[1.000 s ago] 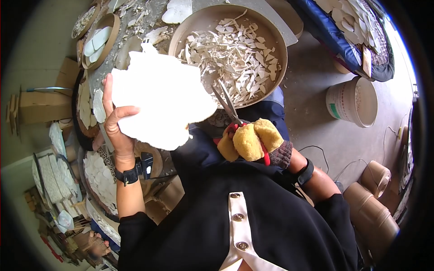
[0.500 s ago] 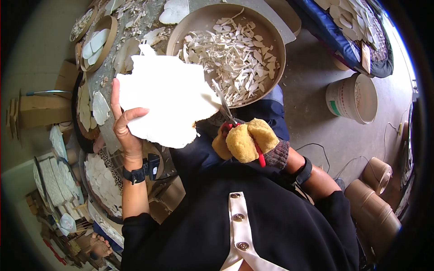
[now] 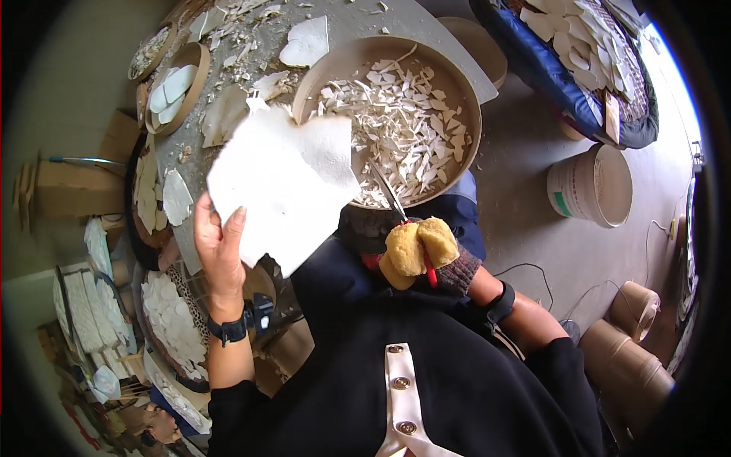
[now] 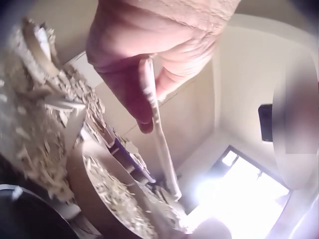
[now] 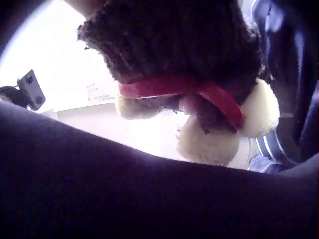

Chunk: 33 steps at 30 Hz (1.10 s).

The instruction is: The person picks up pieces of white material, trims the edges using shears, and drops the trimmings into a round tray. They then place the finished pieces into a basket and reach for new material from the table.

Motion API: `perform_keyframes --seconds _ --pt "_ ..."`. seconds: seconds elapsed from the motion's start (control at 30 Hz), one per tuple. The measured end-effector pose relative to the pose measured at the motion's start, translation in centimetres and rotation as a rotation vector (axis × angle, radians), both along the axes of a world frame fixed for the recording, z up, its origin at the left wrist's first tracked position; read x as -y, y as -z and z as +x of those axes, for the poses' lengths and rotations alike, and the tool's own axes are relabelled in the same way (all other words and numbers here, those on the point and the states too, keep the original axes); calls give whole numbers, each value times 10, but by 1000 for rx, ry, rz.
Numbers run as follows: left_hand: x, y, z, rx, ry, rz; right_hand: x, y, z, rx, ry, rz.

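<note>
White, thin and ragged-edged, the flat sheet (image 3: 282, 186) is held up over the lap by the bare left hand (image 3: 222, 255), thumb on its near face and fingers behind, so that it is pinched at one side and the rest stands free; the left wrist view catches it nearly edge-on. The right hand (image 3: 432, 260), in a dark knitted glove with fuzzy yellow finger covers, is closed round the red handles (image 3: 431, 274) of metal scissors (image 3: 391, 192), whose blades point up toward the sheet's free edge and lie near it. Whether they are parted or together is hard to tell. Just beyond is a wide, round tan basin (image 3: 474, 126) with a heap of pale, narrow scraps (image 3: 407, 126) in it, at the edge of the grey counter (image 3: 352, 24). This looks like a trimming step, with the sheet being placed for a cut rather than cut at this instant. The outline seems only partly worked: a brownish strip shows along its upper edge, and the lower side is uneven. The next move would call for turning a rough stretch toward the blades, keeping the left fingers clear of their line, and snipping shallowly over the basin so offcuts drop inside; a loose pinch could let the broad sheet sag or twist.
</note>
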<state>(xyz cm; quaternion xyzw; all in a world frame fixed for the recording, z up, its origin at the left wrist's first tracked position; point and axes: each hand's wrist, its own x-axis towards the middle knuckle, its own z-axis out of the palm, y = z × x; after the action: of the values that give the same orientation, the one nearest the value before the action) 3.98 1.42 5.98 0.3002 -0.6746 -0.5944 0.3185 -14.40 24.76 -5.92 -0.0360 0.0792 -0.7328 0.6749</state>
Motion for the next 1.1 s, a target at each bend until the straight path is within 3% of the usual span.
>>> perform_keyframes --seconds 0.13,0.17,0.27,0.33,0.43,0.53,0.57,0.67,0.7,0.77,0.8,0.87,1.0,1.07,1.1 --pt "-11 10 6 38 -38 209 2 12 8 -327 59 36" --pt "-11 13 9 50 -28 252 1 9 8 -654 56 171" --pt "-20 16 12 19 -21 270 0 19 15 -444 -10 193" --pt "-23 19 15 30 -3 308 8 31 15 154 9 -193" --pt "-24 21 18 39 23 375 3 34 11 -482 -122 166" --pt "-30 16 21 68 129 323 0 32 5 -571 -161 175" --pt "-32 13 22 83 179 286 -2 31 2 -871 -192 190" --pt "-31 5 27 101 215 340 6 50 0 -469 -93 -146" --pt "-29 5 29 102 168 361 6 51 0 -563 -41 -145" --pt "-24 9 33 105 76 404 11 50 5 -371 -4 -284" --pt "-24 11 33 48 18 390 23 46 13 -82 -22 -420" --pt "-29 15 31 -60 -97 366 30 43 17 122 -17 -508" --pt "-38 27 32 -75 -126 300 24 44 14 -227 71 -344" --pt "-38 27 35 -58 -111 280 22 39 17 -684 115 -165" --pt "-37 28 36 -49 -101 270 19 30 19 -1055 136 -18"
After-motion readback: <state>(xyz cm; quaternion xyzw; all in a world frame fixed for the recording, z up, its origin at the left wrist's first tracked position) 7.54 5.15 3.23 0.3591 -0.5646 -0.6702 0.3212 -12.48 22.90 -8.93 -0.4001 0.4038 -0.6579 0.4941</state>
